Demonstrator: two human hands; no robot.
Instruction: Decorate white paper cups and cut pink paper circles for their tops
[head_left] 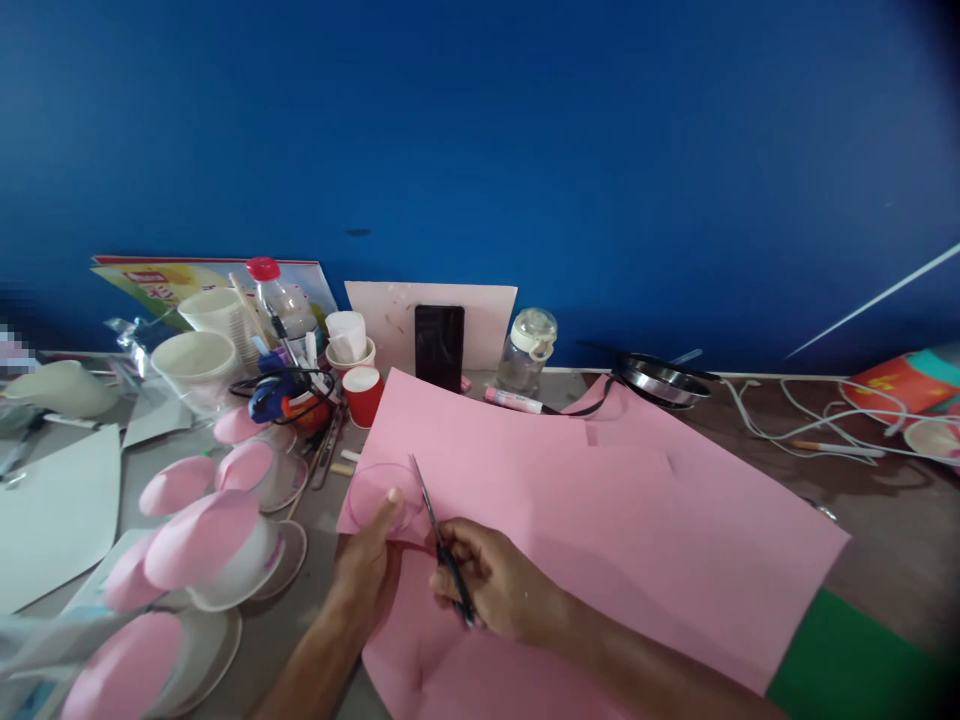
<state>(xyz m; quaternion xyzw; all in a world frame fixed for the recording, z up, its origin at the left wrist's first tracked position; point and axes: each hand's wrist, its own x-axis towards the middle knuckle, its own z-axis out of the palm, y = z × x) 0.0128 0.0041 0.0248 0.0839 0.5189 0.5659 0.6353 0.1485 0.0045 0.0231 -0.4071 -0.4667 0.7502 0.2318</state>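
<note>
My left hand [369, 560] grips the left edge of a large pink paper sheet [600, 560], thumb on top and the other fingers mostly hidden. By the thumb, a circle outline [367, 468] is drawn on the sheet. In my right hand [491, 580] is a pair of scissors [454, 580] with dark handles. Their blades point up and away, next to the drawn circle; the paper appears slit below it. To the left, several paper cups [232, 585] lie on their sides with pink paper ovals [202, 540] at their ends.
Behind the sheet, a phone [439, 345] leans upright beside a clear bottle [527, 355] and a marker [514, 401]. A red cup [363, 396], stacked cups [196, 365] and a red-capped bottle [281, 300] stand at left. A pan [660, 380] and white cables [787, 425] lie right.
</note>
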